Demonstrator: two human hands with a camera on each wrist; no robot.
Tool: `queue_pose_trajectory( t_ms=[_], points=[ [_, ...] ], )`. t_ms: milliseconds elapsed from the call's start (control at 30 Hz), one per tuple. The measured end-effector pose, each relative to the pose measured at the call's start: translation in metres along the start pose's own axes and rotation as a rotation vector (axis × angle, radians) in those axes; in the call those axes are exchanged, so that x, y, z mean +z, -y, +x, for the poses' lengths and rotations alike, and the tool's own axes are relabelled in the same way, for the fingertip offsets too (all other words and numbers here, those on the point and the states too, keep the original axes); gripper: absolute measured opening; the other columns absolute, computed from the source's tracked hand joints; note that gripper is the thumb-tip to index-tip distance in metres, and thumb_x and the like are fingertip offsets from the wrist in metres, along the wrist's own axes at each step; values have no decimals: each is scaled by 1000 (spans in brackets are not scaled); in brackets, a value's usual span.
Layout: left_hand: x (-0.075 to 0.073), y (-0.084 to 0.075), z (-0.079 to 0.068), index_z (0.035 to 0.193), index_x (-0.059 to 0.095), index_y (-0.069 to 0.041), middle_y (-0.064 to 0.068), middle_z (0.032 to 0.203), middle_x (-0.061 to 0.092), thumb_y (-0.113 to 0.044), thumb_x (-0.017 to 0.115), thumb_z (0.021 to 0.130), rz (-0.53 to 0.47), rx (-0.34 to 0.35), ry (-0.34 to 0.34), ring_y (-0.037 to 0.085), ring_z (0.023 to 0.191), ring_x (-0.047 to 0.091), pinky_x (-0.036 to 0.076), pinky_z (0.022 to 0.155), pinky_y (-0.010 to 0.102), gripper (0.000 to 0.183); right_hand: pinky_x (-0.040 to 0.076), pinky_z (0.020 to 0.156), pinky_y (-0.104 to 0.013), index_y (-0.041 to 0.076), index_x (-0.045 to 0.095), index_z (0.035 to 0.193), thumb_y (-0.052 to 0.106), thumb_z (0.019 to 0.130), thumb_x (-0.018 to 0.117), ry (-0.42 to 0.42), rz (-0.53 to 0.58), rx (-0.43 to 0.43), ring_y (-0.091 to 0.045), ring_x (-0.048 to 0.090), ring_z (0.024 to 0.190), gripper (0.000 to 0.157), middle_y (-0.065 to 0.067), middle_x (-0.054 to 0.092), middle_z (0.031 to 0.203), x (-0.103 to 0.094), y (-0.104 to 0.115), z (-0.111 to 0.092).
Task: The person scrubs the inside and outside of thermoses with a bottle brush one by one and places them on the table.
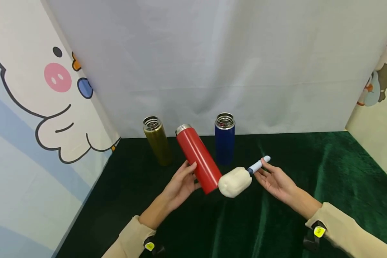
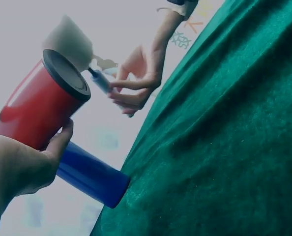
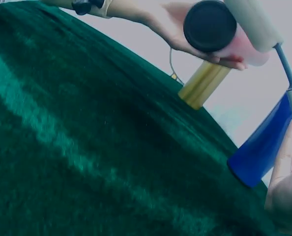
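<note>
My left hand grips a red thermos bottle around its lower half. The bottle is lifted and tilted, its bare steel mouth pointing up and left, with no lid on it. Its dark base shows in the right wrist view. In my right hand is a sponge bottle brush, pinched by its pale blue handle. The brush's cream sponge head is beside the bottle's lower end; I cannot tell whether they touch.
An olive-gold bottle stands at the back left, and a blue bottle stands behind the red one; both are lidless. Dark green velvet cloth covers the table. A pale curtain closes off the back, with cartoon-printed walls on both sides.
</note>
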State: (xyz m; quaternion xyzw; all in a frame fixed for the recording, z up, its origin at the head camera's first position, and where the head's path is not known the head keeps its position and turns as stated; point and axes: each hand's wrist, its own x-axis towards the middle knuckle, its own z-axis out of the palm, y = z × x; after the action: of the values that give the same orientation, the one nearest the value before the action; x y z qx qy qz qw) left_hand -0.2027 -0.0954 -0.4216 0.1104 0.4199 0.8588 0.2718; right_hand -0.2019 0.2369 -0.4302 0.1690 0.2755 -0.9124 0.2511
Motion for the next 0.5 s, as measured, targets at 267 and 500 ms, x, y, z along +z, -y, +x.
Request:
queue_pose_trajectory(
  t_ms=[267,500],
  points=[
    [3,-1,-4,160,21,-23,1,150,46,-19,51,107,88,-39,74,17,132,53,49,109,40,61,57,89,-20,24,33,130,25,105,53,24,-62,-68,-10,66,96,32,-2,59,110,12,7,14],
    [4,4,-7,163,13,-23,8,161,32,-14,51,106,211,-78,152,22,139,47,46,113,49,69,57,97,-25,21,41,128,14,101,60,73,102,-174,-20,73,97,33,-8,65,111,49,28,16]
  ],
)
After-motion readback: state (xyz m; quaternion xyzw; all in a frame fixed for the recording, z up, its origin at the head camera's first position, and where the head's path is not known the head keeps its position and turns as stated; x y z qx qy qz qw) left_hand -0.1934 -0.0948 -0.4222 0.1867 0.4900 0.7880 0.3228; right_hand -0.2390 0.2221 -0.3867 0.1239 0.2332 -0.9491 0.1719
